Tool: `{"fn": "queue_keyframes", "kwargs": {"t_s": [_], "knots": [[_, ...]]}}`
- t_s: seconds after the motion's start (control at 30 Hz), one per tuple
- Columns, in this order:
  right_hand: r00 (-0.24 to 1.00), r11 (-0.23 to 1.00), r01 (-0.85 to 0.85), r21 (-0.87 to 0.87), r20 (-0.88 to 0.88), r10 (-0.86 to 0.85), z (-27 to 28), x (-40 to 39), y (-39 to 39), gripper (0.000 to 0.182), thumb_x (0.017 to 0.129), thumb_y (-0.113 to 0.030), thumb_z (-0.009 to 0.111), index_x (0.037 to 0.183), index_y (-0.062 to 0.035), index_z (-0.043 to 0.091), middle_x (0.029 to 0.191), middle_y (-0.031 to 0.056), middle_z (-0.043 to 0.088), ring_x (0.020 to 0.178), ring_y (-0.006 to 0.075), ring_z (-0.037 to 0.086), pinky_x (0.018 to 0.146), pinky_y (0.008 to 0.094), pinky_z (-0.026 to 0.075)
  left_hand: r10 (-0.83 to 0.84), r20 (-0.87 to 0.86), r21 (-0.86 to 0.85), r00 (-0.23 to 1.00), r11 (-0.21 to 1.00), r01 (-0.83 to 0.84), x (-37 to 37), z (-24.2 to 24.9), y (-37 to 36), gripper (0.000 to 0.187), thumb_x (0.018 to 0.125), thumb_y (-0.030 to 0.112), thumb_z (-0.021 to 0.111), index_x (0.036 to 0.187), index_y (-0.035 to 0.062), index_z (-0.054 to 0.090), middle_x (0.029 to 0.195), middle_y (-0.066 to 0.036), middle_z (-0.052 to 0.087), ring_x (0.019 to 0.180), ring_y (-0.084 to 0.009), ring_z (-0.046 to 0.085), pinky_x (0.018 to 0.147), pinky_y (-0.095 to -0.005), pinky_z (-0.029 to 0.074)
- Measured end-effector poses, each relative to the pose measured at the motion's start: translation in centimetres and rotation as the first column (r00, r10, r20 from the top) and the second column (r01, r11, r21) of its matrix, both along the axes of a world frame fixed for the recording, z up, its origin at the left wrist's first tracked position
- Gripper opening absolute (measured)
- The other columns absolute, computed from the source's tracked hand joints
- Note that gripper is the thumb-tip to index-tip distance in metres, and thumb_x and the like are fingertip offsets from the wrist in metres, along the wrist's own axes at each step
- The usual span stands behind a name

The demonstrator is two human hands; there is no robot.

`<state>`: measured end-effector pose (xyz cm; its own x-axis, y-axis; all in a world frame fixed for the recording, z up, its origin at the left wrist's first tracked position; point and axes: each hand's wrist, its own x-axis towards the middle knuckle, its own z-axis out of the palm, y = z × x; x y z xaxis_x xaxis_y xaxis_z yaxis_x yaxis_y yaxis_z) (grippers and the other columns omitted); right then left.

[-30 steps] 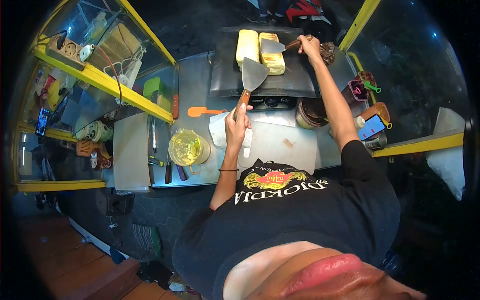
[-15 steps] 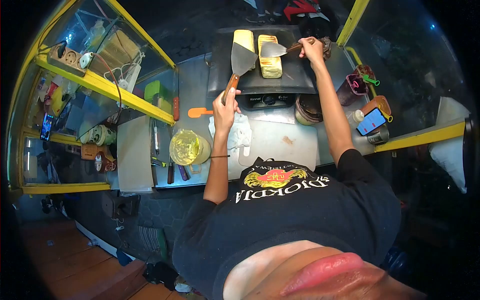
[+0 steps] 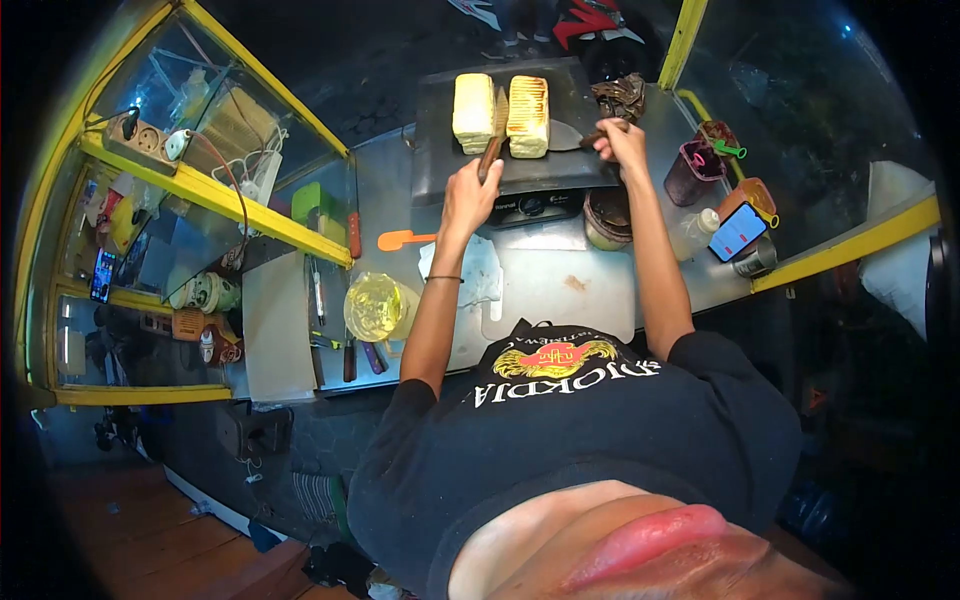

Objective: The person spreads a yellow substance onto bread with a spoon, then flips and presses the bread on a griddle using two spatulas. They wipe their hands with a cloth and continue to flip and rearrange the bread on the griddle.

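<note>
On the dark griddle two thick loaves of bread stand side by side. The left loaf is pale yellow on top; toasted brown stripes cross the top of the right loaf. My left hand is closed round the wooden handle of a spatula, whose blade stands edgewise in the gap between the loaves. In my closed right hand is a second wooden-handled spatula. Its flat blade lies low against the right side of the right loaf, the tip perhaps beneath it.
A crumpled dark wrapper lies at the griddle's right corner. Below stand a dark pot, a white board and a tub of yellow spread. To the right are a purple container and a phone. Yellow frames flank the counter.
The left spatula has gone from over the left loaf into the gap between the loaves. The right one has dropped from the right loaf's top to its right side.
</note>
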<state>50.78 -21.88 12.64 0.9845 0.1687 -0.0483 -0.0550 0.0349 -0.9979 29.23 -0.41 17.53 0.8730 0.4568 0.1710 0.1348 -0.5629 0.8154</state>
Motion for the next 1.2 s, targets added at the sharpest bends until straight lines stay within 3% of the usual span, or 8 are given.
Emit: {"fn": "queue_keyframes", "kwargs": {"t_s": [0.07,0.27,0.33,0.53,0.73,0.93,1.07,1.2], "knots": [[0.997,0.996,-0.077,0.05,-0.029,0.078,0.3,0.8,2.3,0.017,0.085,-0.018,0.068,0.086,-0.0019,0.069,0.063,0.0095,0.067,0.044,0.0116,0.058,0.042,0.0248,0.046,-0.039,0.007,0.253,0.999,0.967,0.036,1.4,-0.5,0.5,0.044,0.097,0.042,0.055,0.087,0.0005,0.068,0.066,-0.014,0.066,0.069,-0.0285,0.07,0.067,-0.0443,0.05],[0.803,0.95,0.089,-0.299,0.585,0.109,6.3,-5.0,1.0,0.014,0.087,-0.015,0.065,0.09,-0.0037,0.072,0.066,0.0022,0.067,0.052,0.0096,0.063,0.047,0.0252,0.05,-0.02,-0.073,0.068,0.997,0.997,0.025,1.3,1.2,4.0,0.045,0.097,0.044,0.053,0.094,0.0026,0.07,0.066,-0.008,0.068,0.065,-0.0225,0.068,0.064,-0.0387,0.049],[0.927,0.985,0.047,-0.167,0.375,0.019,5.8,-5.8,-1.0,0.015,0.087,-0.016,0.066,0.088,-0.0018,0.071,0.065,0.0037,0.068,0.051,0.0109,0.063,0.044,0.0246,0.047,-0.064,-0.103,0.013,0.993,0.998,0.066,2.0,0.3,5.4,0.047,0.096,0.046,0.055,0.089,0.0021,0.07,0.063,-0.002,0.064,0.056,-0.0115,0.056,0.055,-0.0315,0.043],[0.999,0.999,0.0,0.034,0.041,-0.002,0.7,-2.5,-0.5,0.018,0.087,-0.016,0.067,0.087,0.0025,0.067,0.064,0.0113,0.067,0.044,0.0131,0.059,0.04,0.0253,0.045,-0.134,-0.127,-0.099,0.983,0.988,0.122,3.2,-0.9,4.5,0.046,0.098,0.044,0.056,0.09,0.0009,0.069,0.061,0.0,0.058,0.056,-0.0084,0.053,0.053,-0.0269,0.045],[0.926,0.99,0.044,-0.131,0.378,0.009,7.0,-6.3,-0.1,0.014,0.087,-0.018,0.066,0.088,-0.0045,0.071,0.063,0.0035,0.066,0.053,0.0096,0.064,0.046,0.0255,0.051,-0.143,-0.096,-0.302,0.985,0.947,0.108,2.4,0.1,5.1,0.045,0.098,0.042,0.056,0.086,0.0006,0.069,0.062,0.0,0.06,0.056,-0.0081,0.054,0.052,-0.0258,0.045],[0.978,0.986,-0.004,-0.164,0.204,0.038,1.9,-4.3,-3.4,0.018,0.087,-0.017,0.067,0.092,-0.0001,0.071,0.066,0.0081,0.068,0.046,0.0111,0.06,0.042,0.025,0.046,-0.113,-0.119,-0.142,0.986,0.985,0.096,2.1,-0.2,5.7,0.044,0.097,0.042,0.056,0.084,0.0017,0.07,0.059,-0.002,0.061,0.056,-0.0107,0.056,0.055,-0.0302,0.046],[0.996,0.996,-0.019,0.092,-0.087,0.027,0.0,-3.1,-1.4,0.019,0.087,-0.018,0.068,0.096,-0.0008,0.069,0.068,0.0113,0.068,0.047,0.0128,0.06,0.043,0.0249,0.048,-0.094,-0.114,0.009,0.989,0.995,0.096,2.8,0.0,3.9,0.049,0.096,0.045,0.054,0.085,0.0008,0.07,0.061,-0.005,0.064,0.061,-0.0164,0.062,0.062,-0.0354,0.048],[0.992,0.988,-0.121,0.1,0.032,0.119,1.3,-1.1,3.2,0.016,0.088,-0.01,0.066,0.101,-0.0008,0.069,0.075,0.0096,0.069,0.053,0.0124,0.063,0.048,0.0253,0.052,-0.093,0.012,-0.034,0.996,0.995,0.093,4.6,0.0,3.0,0.046,0.098,0.043,0.055,0.09,-0.0005,0.07,0.062,-0.001,0.061,0.052,-0.0096,0.053,0.05,-0.0287,0.043]]}}
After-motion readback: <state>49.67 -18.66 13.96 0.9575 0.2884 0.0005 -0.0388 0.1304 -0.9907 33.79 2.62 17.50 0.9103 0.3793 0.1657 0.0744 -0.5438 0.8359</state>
